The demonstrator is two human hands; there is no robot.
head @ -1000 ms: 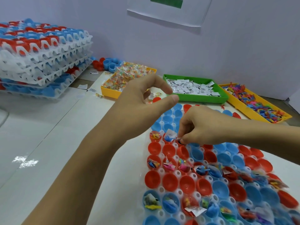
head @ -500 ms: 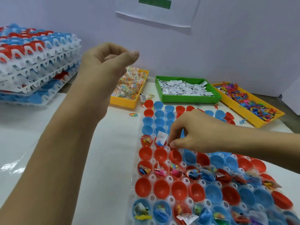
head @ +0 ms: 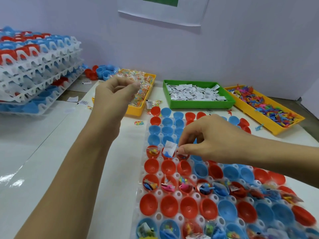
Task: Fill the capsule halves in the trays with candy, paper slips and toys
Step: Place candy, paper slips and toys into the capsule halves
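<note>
Centre frame: right hand [head: 207, 138] pinching, probably, a paper slip [head: 170, 147] over a red capsule half [head: 183, 155] in the tray [head: 143, 171]. Upper left: left hand [head: 114, 94] loosely curled, apparently empty. Light, floppy paper; best nipped by an edge

bright even light | glare on table [head: 12, 180] at left | wide-angle edge bend | left hand [head: 112, 94] motion-blurred

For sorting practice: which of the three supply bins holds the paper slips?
The green bin, standing between the two yellow bins; only it holds white slips.
</note>
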